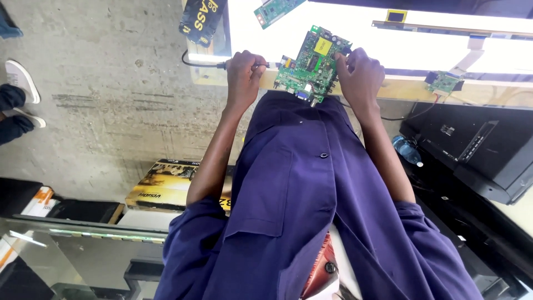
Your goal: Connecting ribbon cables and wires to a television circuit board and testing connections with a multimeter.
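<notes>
A green circuit board [312, 58] with a yellow part and several connectors rests at the near edge of a wooden bench [400, 90], just beyond my purple shirt. My left hand [244, 69] is closed around a thin tool [261, 65] with a black cable. The tool's tip points at the board's left edge. My right hand [361, 75] grips the board's right side, fingers on its top corner.
A bright white lit panel [388, 47] covers the bench, with another green board [275, 10] and a small board [444, 82] on a flat ribbon cable. A water bottle [408, 150] and a black screen casing [477, 150] lie at right. A cardboard box [161, 186] sits at left, near another person's shoes [19, 83].
</notes>
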